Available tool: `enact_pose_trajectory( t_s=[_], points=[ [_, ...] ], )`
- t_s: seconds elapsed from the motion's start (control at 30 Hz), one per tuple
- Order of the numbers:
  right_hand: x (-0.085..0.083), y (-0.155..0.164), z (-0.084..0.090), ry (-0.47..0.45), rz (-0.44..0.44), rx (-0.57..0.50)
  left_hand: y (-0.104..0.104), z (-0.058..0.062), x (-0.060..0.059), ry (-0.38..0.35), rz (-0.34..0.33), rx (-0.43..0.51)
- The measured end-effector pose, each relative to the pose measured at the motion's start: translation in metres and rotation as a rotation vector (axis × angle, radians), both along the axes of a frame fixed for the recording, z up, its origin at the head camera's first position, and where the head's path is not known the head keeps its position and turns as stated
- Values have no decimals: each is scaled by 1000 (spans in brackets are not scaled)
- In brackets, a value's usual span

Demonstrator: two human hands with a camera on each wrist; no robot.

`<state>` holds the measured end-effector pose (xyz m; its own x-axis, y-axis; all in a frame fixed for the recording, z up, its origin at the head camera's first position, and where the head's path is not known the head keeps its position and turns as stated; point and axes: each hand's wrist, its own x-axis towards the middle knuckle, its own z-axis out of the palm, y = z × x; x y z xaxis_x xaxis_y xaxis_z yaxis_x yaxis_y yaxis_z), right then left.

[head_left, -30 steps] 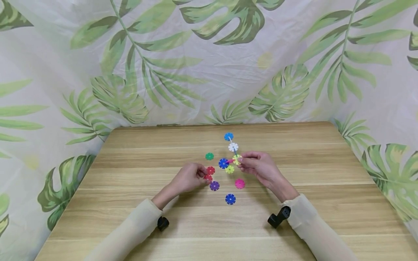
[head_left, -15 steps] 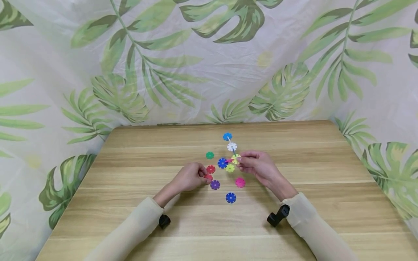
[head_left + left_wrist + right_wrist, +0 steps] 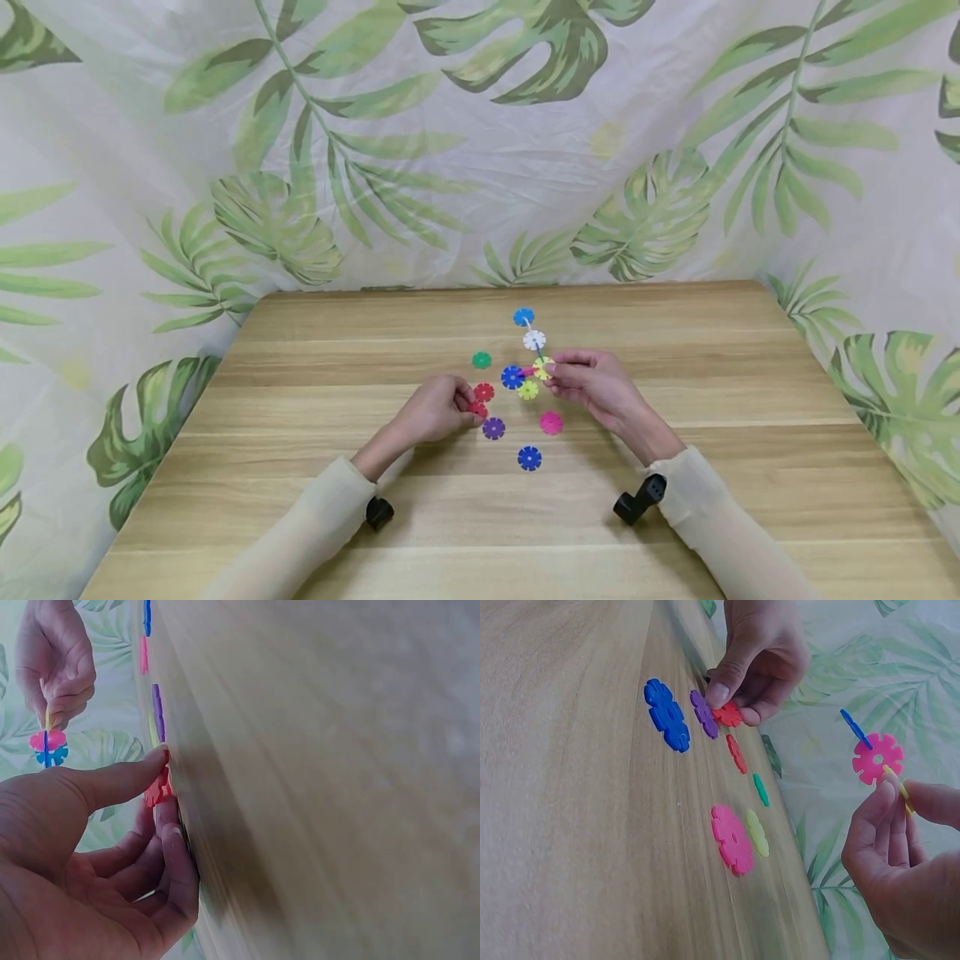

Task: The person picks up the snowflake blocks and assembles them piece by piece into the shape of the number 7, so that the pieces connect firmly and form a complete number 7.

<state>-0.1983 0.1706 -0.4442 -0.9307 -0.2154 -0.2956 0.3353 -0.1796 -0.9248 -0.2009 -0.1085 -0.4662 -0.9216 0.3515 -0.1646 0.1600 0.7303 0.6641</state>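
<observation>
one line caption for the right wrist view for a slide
Right hand pinches a chain of snowflake discs while the left hand pinches a red disc on the table.

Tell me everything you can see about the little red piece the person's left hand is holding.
The red piece is a small flat disc with notches round its rim, like a snowflake or gear, and looks like plastic. The left hand pinches it between thumb and fingers, down at the wooden table; whether it touches the wood cannot be told. A second red disc lies just beyond it and a purple disc right beside it. The fingers hide part of it.
</observation>
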Motion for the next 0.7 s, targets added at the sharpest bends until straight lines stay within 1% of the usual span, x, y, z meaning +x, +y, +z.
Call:
enact_pose_trajectory(
  t_s=[0.13,0.27,0.37,0.57,0.7],
  points=[
    [0,2,-1,1,1,11,-1,1,0,1,9,34],
    [0,2,-3,7,3,7,-3,3,1,-50,33,91],
    [1,2,-5,14,8,7,-3,7,1,-87,63,151],
    [0,1,-7,16,11,28,0,16,3,-107,133,301],
    [-1,1,-7,15,19,32,1,18,5,-105,190,370]
  ],
)
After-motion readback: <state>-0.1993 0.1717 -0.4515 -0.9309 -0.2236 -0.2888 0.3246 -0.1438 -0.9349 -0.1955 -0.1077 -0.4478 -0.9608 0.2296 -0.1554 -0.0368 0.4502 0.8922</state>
